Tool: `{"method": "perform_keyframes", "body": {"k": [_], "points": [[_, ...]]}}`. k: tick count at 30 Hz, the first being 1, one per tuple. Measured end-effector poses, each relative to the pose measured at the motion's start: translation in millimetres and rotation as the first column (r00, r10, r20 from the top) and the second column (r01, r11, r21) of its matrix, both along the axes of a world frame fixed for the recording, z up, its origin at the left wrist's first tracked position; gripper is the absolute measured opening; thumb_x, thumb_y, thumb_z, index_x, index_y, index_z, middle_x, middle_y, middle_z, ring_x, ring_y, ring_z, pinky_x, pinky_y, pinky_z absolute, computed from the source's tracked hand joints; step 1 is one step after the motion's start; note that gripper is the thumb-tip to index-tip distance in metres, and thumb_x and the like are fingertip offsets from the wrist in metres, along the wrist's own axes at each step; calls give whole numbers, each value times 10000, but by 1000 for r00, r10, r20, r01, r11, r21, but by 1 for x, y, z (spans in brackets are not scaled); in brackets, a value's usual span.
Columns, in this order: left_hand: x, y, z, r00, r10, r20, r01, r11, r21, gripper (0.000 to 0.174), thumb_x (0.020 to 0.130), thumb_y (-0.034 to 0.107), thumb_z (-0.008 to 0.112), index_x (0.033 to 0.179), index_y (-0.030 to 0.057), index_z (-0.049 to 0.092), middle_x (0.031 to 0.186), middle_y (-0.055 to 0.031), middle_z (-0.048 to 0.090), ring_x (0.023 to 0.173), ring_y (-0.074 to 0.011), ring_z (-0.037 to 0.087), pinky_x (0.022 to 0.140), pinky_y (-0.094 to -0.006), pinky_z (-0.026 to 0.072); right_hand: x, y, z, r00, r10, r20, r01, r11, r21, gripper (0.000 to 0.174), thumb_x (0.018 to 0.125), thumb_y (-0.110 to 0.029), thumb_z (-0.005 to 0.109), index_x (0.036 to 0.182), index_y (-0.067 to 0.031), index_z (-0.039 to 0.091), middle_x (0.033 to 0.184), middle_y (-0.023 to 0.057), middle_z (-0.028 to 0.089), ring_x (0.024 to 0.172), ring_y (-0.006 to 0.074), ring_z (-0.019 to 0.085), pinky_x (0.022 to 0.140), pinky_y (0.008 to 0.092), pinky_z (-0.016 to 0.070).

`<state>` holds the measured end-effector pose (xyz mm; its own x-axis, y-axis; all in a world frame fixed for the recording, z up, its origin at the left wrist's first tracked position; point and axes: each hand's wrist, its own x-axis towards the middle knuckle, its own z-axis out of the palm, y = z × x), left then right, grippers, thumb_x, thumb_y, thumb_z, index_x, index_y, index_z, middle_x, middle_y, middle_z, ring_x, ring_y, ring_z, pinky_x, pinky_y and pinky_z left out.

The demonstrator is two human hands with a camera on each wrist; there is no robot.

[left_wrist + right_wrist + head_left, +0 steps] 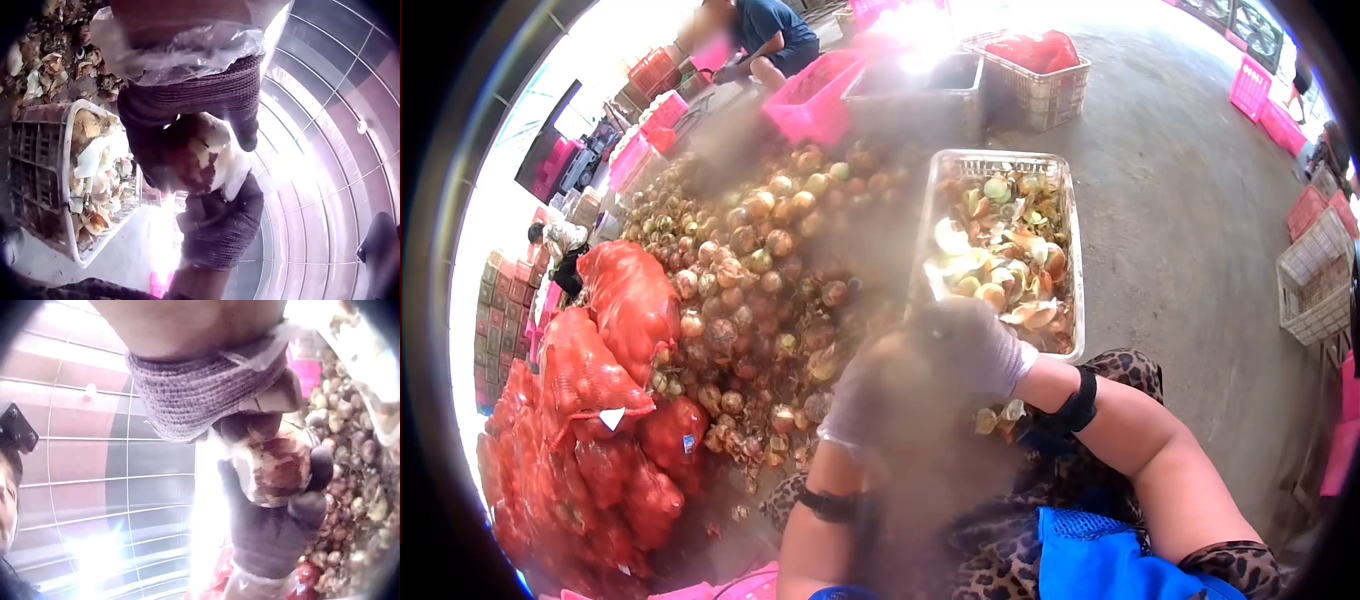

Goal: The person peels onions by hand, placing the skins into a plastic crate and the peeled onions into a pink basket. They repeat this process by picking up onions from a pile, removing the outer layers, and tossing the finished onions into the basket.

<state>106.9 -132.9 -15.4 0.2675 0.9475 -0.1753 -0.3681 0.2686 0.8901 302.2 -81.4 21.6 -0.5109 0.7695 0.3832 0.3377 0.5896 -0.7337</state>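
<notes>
Both hands wear dark knitted gloves with thin clear plastic at the cuffs. Between them is a partly peeled onion [201,150], with reddish-brown skin over a pale layer. My left hand [269,534] cups the onion from below in the right wrist view, fingers and thumb curled round its sides. The curled fingers of my right hand [222,228] hold the onion's edge, where a pale flap of skin [237,172] stands off. In the head view a blur covers the onion, while the left hand [855,400] and right hand [990,350] show close together.
Just ahead stands a pale plastic crate [1077,260] of onion skins [1000,250]. A large onion heap [750,270] spreads to the left, beside stuffed red mesh sacks [615,400]. Pink crates [815,100] and a person [775,40] are farther back. Grey floor [1170,210] extends right.
</notes>
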Motion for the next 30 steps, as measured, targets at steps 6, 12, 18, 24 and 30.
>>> {"method": "perform_keyframes", "body": {"k": [6, 12, 18, 24, 30], "points": [[2, -6, 17, 995, 47, 90, -48, 999, -1, 755, 698, 327, 824, 1312, 63, 472, 1271, -127, 529, 1140, -284, 553, 953, -448, 507, 16, 55, -49, 845, -483, -229, 114, 582, -805, 320, 803, -258, 631, 990, 1, 611, 791, 119, 640, 675, 164, 589, 594, 309, 499], [-5, -8, 26, 983, 48, 176, -67, 992, 103, 657, 731, 349, 781, 1275, 72, 539, 1357, -141, 487, 1191, -310, 528, 981, -469, 482, 42, 59, -7, 627, -419, 656, 611, 788, -80, 838, 847, -531, 628, 1447, -48, 296, 853, 177, 688, 660, 274, 668, 608, 372, 538], [6, 7, 10, 983, 162, -83, -113, 901, 420, 518, 930, 289, 542, 1356, 18, 427, 1305, -118, 511, 1143, -196, 529, 973, -336, 456, 7, -17, -18, 993, 102, 56, -95, 989, -110, 443, 829, -184, 628, 1259, -121, 546, 1012, 126, 640, 782, 224, 665, 672, 307, 552], [1, 11, 21, 991, 46, -127, -44, 999, 17, 1012, 677, 554, 778, 1407, -6, 355, 1194, -88, 567, 1045, -194, 588, 879, -331, 511, 4, -18, -2, 999, -23, 32, 27, 993, -114, 572, 774, -173, 660, 1306, -74, 474, 875, 170, 650, 738, 318, 664, 648, 378, 539], [12, 6, 39, 945, 115, -305, -107, 993, 43, 735, 679, 307, 814, 1254, -6, 480, 1053, -66, 610, 898, -145, 611, 803, -267, 516, 5, -16, -17, 970, 44, 240, -32, 998, -54, 616, 763, -167, 653, 1311, -10, 418, 817, 184, 654, 761, 363, 657, 653, 410, 526]]}}
